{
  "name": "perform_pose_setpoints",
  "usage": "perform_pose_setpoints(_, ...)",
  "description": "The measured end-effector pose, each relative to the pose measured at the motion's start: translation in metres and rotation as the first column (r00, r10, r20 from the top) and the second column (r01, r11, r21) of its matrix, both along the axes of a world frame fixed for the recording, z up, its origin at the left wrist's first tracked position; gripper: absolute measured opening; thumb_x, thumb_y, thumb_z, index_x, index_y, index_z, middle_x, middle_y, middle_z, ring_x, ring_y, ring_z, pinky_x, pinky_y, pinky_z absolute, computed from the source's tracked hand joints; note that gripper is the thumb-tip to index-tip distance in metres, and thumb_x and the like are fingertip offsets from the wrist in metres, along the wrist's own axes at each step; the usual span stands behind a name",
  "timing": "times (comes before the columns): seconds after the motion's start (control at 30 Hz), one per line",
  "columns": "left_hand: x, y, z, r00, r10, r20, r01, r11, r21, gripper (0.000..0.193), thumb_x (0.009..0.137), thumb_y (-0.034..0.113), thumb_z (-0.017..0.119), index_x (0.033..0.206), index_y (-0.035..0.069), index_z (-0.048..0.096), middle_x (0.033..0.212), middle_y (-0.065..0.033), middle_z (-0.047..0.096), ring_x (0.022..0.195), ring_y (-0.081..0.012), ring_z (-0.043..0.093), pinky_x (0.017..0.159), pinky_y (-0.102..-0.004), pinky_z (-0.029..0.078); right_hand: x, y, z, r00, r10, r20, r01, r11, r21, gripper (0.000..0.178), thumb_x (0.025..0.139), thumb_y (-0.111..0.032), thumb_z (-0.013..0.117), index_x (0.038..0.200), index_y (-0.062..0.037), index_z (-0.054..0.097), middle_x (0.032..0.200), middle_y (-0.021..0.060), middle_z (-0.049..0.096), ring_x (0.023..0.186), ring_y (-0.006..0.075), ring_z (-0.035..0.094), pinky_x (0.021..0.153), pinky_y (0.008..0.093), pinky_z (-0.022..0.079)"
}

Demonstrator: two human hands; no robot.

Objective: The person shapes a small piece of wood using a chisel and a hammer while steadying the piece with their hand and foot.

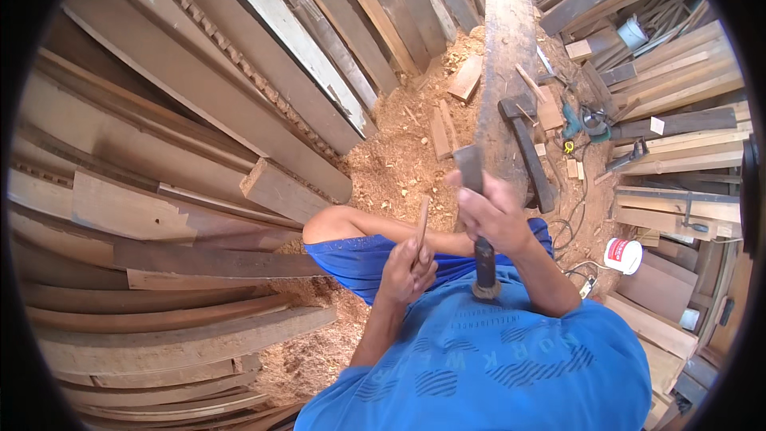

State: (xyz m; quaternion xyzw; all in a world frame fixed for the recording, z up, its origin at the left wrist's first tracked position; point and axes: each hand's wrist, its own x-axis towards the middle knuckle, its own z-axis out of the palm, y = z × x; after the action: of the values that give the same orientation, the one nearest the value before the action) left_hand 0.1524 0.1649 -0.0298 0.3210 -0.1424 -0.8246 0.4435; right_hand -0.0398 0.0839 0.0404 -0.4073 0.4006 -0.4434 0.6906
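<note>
My left hand [407,271] is closed round a thin wooden stick [423,217], which points up and away from me. In my right hand [496,211] is a broad chisel [471,161], gripped around its middle. Its wide dark blade end points away, and its dark handle [484,259] reaches back toward my blue shirt. The chisel and the stick are apart. Just beyond my right hand, a dark hammer-like tool [529,148] with a long handle lies on the long worn wooden plank [504,40].
Wood shavings [383,160] cover the ground, with loose offcuts [465,78] among them. Boards [183,88] lean closely along the left. To the right are a teal power tool [586,121] with a cord, a clamp [692,219], a white bucket [630,257] and stacked timber [678,152].
</note>
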Motion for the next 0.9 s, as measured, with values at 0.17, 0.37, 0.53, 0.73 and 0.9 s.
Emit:
perform_pose_setpoints(0.17, -0.011, -0.026, 0.022, 0.906, -0.158, -0.394, 0.159, 0.987, -0.029, 0.041, 0.104, 0.042, 0.034, 0.091, 0.007, 0.049, 0.056, 0.0039, 0.034, 0.042, -0.0067, 0.031, 0.037, -0.0214, 0.028, 0.013, -0.011, -0.009, 0.993, 0.115, -0.011, -0.116, 0.992, -0.059, 0.018, 0.095, -0.017, 0.056, 0.1, -0.0001, 0.059, 0.059, -0.0043, 0.048, 0.047, 0.0028, 0.044, 0.042, 0.0201, 0.036)
perform_pose_setpoints(0.37, -0.025, -0.034, 0.009, 0.993, -0.072, -0.093, 0.059, 0.99, -0.128, 0.042, 0.104, 0.042, 0.032, 0.097, 0.006, 0.053, 0.056, 0.0033, 0.034, 0.042, -0.0073, 0.03, 0.037, -0.0215, 0.028, 0.011, -0.015, -0.023, 0.973, 0.07, -0.218, -0.088, 0.993, -0.074, 0.021, 0.097, -0.021, 0.053, 0.103, -0.0018, 0.059, 0.062, -0.0028, 0.052, 0.048, 0.0034, 0.044, 0.045, 0.0207, 0.039)
perform_pose_setpoints(0.53, -0.018, -0.061, 0.006, 0.978, 0.097, 0.187, -0.073, 0.988, -0.134, 0.04, 0.103, 0.043, 0.035, 0.091, 0.009, 0.053, 0.057, 0.004, 0.04, 0.043, -0.0062, 0.031, 0.038, -0.0202, 0.024, 0.026, 0.003, -0.017, 0.957, -0.159, 0.242, 0.122, 0.98, 0.16, 0.02, 0.1, -0.019, 0.042, 0.113, -0.0054, 0.048, 0.075, 0.0013, 0.054, 0.05, 0.0053, 0.044, 0.047, 0.022, 0.043)
perform_pose_setpoints(0.73, 0.001, -0.082, 0.022, 0.849, 0.253, 0.463, -0.119, 0.947, -0.299, 0.04, 0.104, 0.04, 0.035, 0.092, 0.008, 0.056, 0.07, 0.0019, 0.052, 0.063, -0.0064, 0.047, 0.056, -0.0233, 0.041, 0.062, 0.034, 0.004, 0.917, 0.063, 0.394, -0.216, 0.909, 0.356, 0.015, 0.1, -0.02, 0.042, 0.103, -0.0069, 0.049, 0.067, -0.0005, 0.046, 0.046, 0.0076, 0.04, 0.046, 0.0271, 0.044)
perform_pose_setpoints(0.9, -0.004, -0.063, 0.044, 0.661, 0.257, 0.705, 0.124, 0.889, -0.44, 0.039, 0.105, 0.035, 0.034, 0.091, 0.005, 0.055, 0.071, 0.0004, 0.051, 0.065, -0.0098, 0.047, 0.059, -0.0295, 0.042, 0.055, 0.042, 0.009, 0.929, 0.107, 0.354, -0.228, 0.92, 0.319, 0.015, 0.1, -0.022, 0.042, 0.097, -0.0084, 0.047, 0.063, -0.0014, 0.042, 0.046, 0.0079, 0.039, 0.046, 0.0266, 0.042)
